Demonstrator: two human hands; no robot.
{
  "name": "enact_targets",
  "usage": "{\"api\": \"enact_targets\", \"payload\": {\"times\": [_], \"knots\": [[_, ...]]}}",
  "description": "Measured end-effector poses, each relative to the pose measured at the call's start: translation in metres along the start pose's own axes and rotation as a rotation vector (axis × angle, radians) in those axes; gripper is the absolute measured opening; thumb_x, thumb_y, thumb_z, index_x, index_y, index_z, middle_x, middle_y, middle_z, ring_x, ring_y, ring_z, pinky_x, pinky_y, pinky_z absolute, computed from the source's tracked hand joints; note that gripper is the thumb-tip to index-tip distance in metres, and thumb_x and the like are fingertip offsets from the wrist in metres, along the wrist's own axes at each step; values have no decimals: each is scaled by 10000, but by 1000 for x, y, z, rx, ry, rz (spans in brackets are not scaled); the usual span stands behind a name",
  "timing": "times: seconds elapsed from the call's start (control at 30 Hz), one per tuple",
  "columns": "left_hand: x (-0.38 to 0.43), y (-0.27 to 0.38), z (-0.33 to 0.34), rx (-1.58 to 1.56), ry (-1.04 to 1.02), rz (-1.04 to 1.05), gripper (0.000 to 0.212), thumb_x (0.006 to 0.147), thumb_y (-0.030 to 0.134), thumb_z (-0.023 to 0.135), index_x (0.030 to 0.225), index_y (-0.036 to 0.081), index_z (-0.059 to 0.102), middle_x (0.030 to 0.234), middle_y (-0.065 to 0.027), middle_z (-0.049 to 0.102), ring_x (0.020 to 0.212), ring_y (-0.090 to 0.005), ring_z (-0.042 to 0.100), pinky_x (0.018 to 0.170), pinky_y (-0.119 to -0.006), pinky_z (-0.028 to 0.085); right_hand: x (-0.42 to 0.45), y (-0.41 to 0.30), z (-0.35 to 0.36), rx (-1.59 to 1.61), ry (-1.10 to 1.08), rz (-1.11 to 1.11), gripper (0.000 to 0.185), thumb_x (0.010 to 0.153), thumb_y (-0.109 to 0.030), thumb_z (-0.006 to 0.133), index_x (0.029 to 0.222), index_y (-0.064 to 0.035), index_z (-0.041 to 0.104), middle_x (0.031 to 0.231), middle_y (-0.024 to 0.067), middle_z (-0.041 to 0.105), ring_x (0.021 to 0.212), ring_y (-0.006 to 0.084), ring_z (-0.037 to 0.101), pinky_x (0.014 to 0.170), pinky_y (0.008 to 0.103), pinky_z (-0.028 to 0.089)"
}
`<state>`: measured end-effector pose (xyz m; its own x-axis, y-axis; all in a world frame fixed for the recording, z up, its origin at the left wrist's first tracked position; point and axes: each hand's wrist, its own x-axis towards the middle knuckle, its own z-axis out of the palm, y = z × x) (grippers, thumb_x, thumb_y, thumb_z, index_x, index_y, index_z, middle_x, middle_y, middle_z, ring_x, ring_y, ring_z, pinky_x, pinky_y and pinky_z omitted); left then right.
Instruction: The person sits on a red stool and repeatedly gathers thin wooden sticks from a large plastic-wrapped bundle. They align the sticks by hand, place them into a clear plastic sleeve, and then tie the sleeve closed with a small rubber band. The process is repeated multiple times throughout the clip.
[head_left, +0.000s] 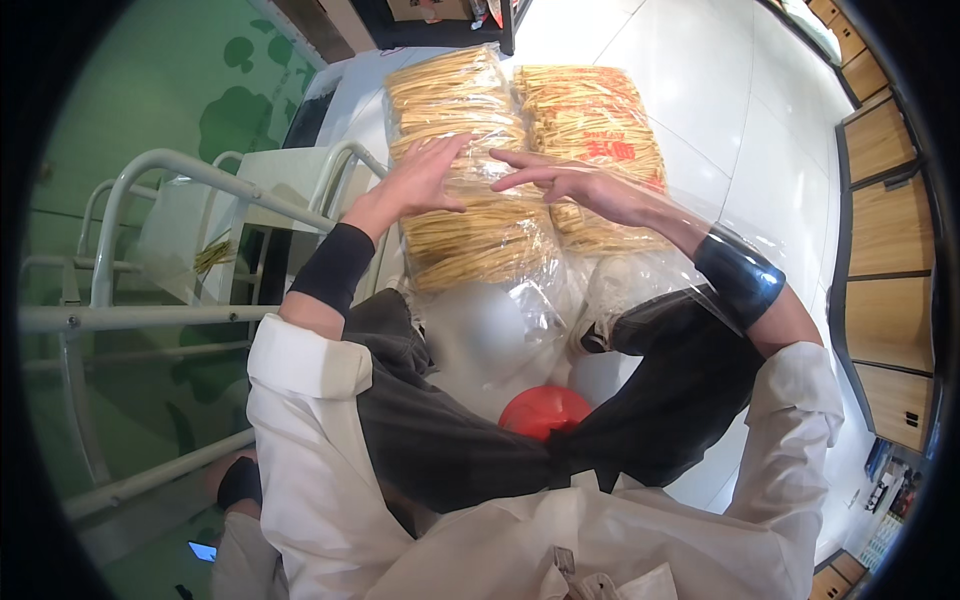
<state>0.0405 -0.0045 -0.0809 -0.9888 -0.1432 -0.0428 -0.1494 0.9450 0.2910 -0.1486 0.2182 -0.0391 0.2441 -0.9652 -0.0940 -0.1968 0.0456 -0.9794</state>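
Observation:
A clear plastic bag packed with yellow dried sticks, like bean-curd sticks, lies before me. My left hand rests at its left edge, thumb and fingers spread. Opposite it, my right hand is held over the bag with fingers apart, the tips pointing left. Clear film drapes over my right forearm and its dark sleeve band. Whether either hand touches film is hard to tell. Right of this bag lies a second bag of sticks, printed in red.
A white metal frame stands at my left beside a green wall. Between my legs is a red rounded object. Wooden cabinets line the right side. A dark shelf stands beyond the bags. Pale tiles cover the floor.

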Motion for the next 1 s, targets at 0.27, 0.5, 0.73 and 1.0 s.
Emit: {"api": "enact_targets", "payload": {"times": [0.27, 0.5, 0.73, 1.0], "knots": [[-28, -52, -24, -1219, -136, -411, 687, 888, 347, 735, 1394, -10, 436, 1201, -173, 603, 1095, -241, 620, 926, -338, 504, -6, 7, -10, 81, 126, -8, 404, 969, -167, 447, 1344, -99, 581, 1612, 66, 266, 1498, 271, 202, 1227, 434, 207], [-8, -33, -20, -1037, 39, -456, 560, 977, 452, 593, 1313, 6, 560, 1187, -99, 646, 1075, -158, 616, 887, -273, 489, 6, 16, 5, 174, 116, -19, 524, 1027, -207, 498, 1520, -121, 345, 1601, 119, 269, 1357, 232, 465, 1109, 371, 412], [8, -26, -12, -823, 193, -326, 345, 987, 355, 610, 1016, 23, 697, 916, -45, 689, 886, -114, 630, 815, -271, 488, 5, 0, 4, 226, 193, 121, 716, 1031, -132, 445, 1591, -261, 17, 1623, 187, 159, 1147, 206, 626, 994, 341, 485], [11, -49, -2, -869, 350, -578, 328, 987, 333, 605, 921, 19, 671, 732, -49, 647, 705, -128, 632, 696, -282, 501, 0, -25, 20, 263, 69, 22, 678, 1045, -194, 429, 1592, -250, 33, 1607, 178, 233, 1176, 213, 606, 999, 360, 470]]}}
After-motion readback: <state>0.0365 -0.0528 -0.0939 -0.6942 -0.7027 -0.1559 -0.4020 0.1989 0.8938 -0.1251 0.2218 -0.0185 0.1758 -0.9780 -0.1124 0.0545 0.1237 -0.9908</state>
